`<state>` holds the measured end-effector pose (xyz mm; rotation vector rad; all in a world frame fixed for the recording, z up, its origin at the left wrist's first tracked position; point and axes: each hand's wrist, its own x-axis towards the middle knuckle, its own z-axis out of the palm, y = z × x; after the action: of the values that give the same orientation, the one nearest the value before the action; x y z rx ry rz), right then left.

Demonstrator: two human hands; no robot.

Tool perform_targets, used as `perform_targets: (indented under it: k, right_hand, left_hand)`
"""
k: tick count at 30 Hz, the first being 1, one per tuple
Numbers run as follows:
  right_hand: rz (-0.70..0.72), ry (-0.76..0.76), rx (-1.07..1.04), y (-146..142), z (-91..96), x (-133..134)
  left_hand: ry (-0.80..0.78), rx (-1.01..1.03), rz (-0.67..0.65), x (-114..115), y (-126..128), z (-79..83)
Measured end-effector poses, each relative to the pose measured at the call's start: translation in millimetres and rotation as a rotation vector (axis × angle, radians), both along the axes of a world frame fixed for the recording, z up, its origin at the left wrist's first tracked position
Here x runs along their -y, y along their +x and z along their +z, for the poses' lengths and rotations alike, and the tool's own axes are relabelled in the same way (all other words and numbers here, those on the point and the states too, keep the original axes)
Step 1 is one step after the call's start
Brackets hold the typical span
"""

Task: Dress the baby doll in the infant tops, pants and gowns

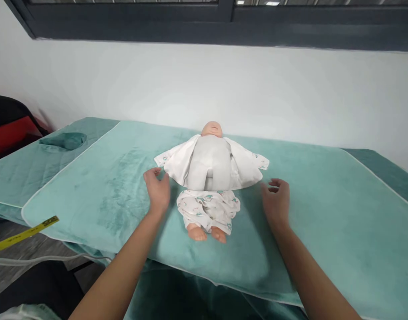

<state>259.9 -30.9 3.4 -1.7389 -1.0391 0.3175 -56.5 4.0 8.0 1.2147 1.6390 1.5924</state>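
Observation:
A baby doll (212, 129) lies on its back, with a soft pale-grey body. Its white top (180, 161) is spread open on both sides, and the patterned cuffs stick outward. White patterned trousers (209, 204) are bunched low around its legs, with the bare feet showing below. My left hand (157, 191) is beside the top's left edge, thumb and fingers apart; whether a fingertip touches the cloth I cannot tell. On the other side my right hand (277, 200) rests just off the top's lower right corner, fingers loosely curled and apart, holding nothing.
Under the doll is a teal plush cover (330, 222) on a bed against a white wall (204, 84). A teal cushion (66, 140) sits at the far left, near a red and black item (14, 131). A yellow strip (24, 233) and a pale cable (47, 258) show at lower left.

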Motion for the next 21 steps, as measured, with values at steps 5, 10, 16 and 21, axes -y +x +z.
perform_targets:
  k: [5, 10, 16, 21]
  right_hand:
    - [0.772, -0.082, 0.116, -33, 16.3, 19]
    - [1.061, -0.158, 0.336, -44, 45.4, 8]
    - [1.146, -0.050, 0.637, -41, 52.0, -4]
    - [0.789, 0.102, 0.739, -54, 35.2, -12]
  left_hand:
    - [-0.161, -0.121, -0.544, 33, 4, 16.1]
    - [-0.195, -0.242, -0.861, 45, -11, 33.3]
    - [-0.153, -0.359, -0.932, 50, -12, 36.8]
    - [0.004, -0.380, -0.840, 46, 2, 33.8]
